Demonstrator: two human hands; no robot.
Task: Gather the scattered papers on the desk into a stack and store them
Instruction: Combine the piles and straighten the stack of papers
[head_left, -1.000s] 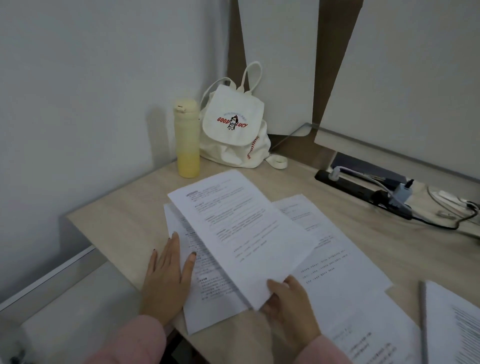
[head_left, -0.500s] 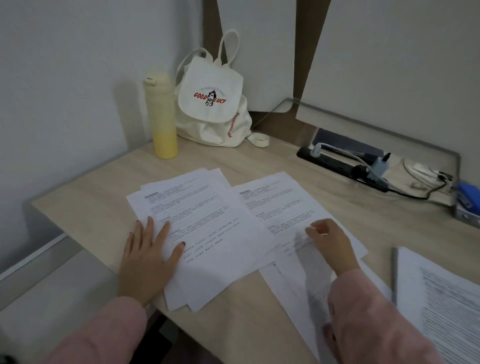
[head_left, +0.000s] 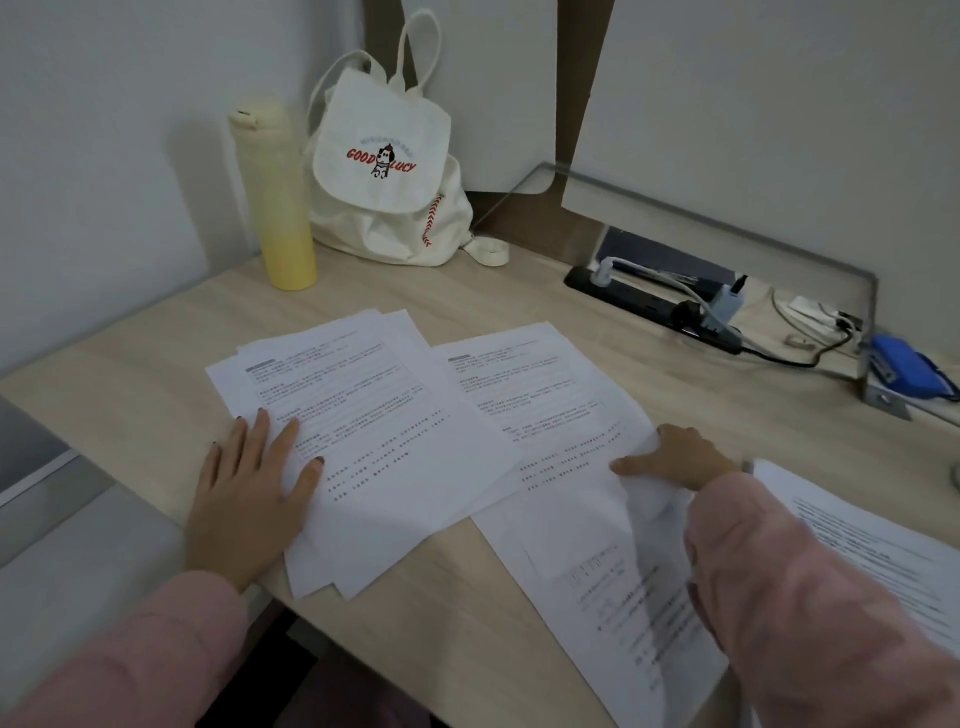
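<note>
The sheet was down on the pile (head_left: 363, 441), pinned under the flat, spread left hand (head_left: 254, 493); the right hand (head_left: 670, 457) had crossed to pinch the next sheet (head_left: 561, 415) (others remained scattered) on the tabletop (head_left: 519, 291).

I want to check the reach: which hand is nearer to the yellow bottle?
The left. The left hand lies flat on the paper pile, almost straight in front of the yellow bottle. The right hand grips a sheet far off to the bottle's right.
</note>
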